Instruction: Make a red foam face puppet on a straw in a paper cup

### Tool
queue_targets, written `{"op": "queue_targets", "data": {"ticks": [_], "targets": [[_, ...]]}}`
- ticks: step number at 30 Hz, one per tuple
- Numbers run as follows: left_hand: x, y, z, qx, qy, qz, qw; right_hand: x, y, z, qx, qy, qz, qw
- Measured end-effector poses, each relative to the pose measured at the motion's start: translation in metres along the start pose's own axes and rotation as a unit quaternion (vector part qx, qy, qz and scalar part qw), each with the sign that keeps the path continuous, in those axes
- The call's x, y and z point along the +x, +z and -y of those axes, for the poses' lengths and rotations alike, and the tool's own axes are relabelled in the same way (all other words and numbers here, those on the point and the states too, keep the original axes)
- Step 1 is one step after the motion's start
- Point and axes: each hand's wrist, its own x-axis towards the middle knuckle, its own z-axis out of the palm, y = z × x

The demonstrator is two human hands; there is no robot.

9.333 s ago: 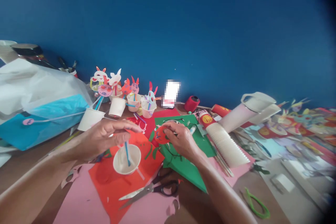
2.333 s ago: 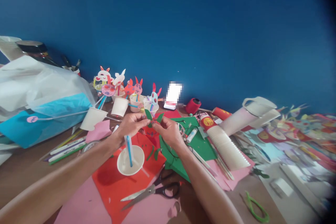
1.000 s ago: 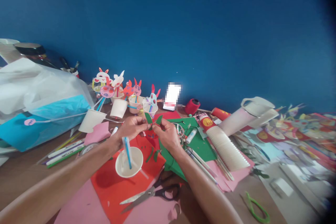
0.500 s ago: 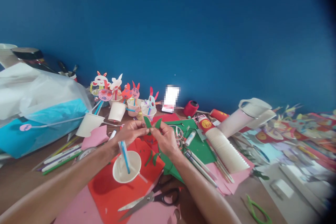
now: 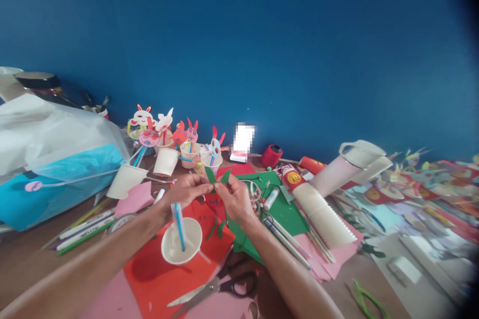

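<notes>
My left hand [image 5: 190, 190] and my right hand [image 5: 237, 198] meet above the table, fingertips pinched. Between them is a red paper face cut-out [image 5: 216, 201] with dark drawn marks. Two green paper leaf shapes [image 5: 226, 176] stick up at its top like ears; the fingers hide where they join. Below my left hand stands a white paper cup [image 5: 191, 244] holding a blue-striped straw [image 5: 180, 232], on red paper [image 5: 175, 289]. Small green paper scraps [image 5: 220, 231] lie near my right wrist. Closer to me are open black-handled scissors [image 5: 214, 286].
Paper cups with animal-face straws [image 5: 190, 147] line the blue wall, beside a phone [image 5: 243, 144]. At right are green paper [image 5: 290, 214], a cup stack [image 5: 325, 214], a pitcher [image 5: 348, 159] and green-handled scissors [image 5: 368, 299]. Markers [image 5: 86, 229] and a plastic bag [image 5: 56, 129] lie left.
The view has shifted very slightly. Both hands keep the same pinch on the cut-out and its green pieces.
</notes>
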Motion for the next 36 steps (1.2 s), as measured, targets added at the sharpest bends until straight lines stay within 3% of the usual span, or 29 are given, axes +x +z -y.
{"op": "queue_targets", "data": {"ticks": [7,13,18,26,36], "targets": [[-0.001,-0.002,-0.001,-0.020,0.007,0.011,1.000,0.002,0.001,-0.001,0.116,0.046,0.038,0.992],[0.003,-0.004,-0.005,0.003,0.012,-0.028,1.000,0.003,0.001,-0.005,0.220,0.095,0.034,0.970],[-0.001,-0.001,-0.008,0.028,0.040,-0.056,0.997,0.006,0.001,-0.007,0.226,0.102,0.018,0.969],[-0.002,0.004,-0.007,-0.017,0.023,-0.039,0.999,0.006,0.002,-0.009,0.183,0.097,-0.006,0.978],[-0.007,0.006,-0.011,0.023,0.045,-0.061,0.997,0.005,0.004,-0.011,0.206,0.097,0.001,0.974]]}}
